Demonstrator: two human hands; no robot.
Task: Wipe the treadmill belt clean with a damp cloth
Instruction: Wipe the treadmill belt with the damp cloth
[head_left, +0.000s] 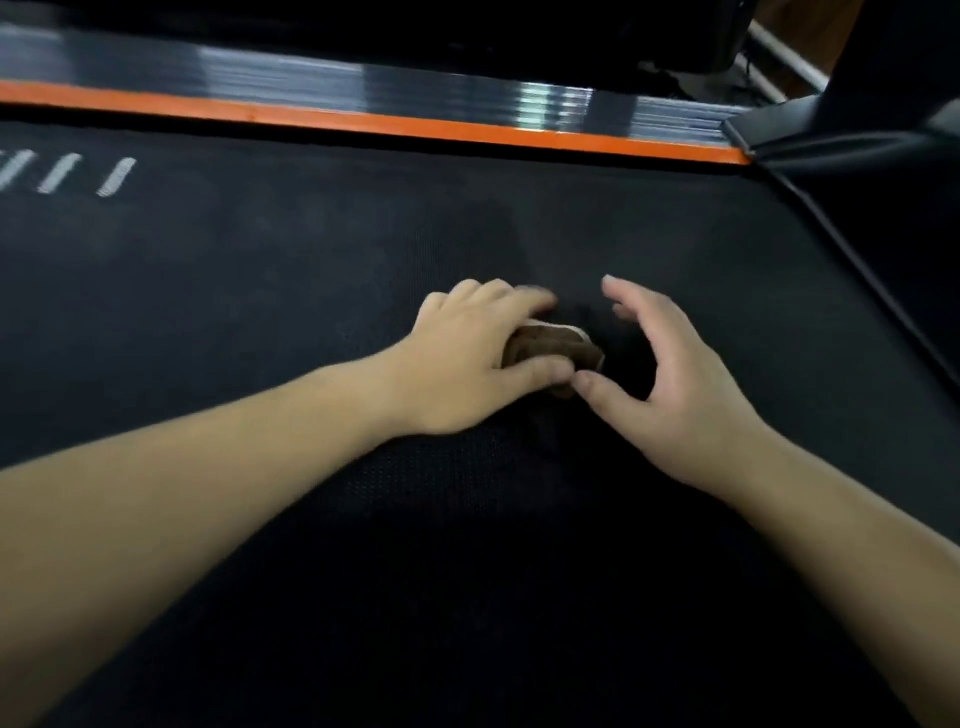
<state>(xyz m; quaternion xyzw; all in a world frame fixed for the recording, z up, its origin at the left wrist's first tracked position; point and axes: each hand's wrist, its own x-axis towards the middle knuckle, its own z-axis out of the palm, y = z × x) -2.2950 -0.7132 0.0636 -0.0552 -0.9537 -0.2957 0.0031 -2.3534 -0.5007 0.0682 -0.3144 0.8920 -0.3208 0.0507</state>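
Note:
The black textured treadmill belt (311, 270) fills most of the view. A small folded brown cloth (558, 349) with a pale edge lies on it near the middle. My left hand (467, 358) rests on the cloth, fingers over its top and thumb curled along its near side, gripping it. My right hand (670, 374) hovers just to the right with fingers spread and relaxed; its thumb tip comes close to the cloth's right corner, and I cannot tell whether it touches.
An orange stripe (363, 122) and a glossy dark side rail (311, 73) border the belt's far edge. White dash markings (117, 176) sit at the far left of the belt. A black upright and motor cover (857, 140) rise at the right.

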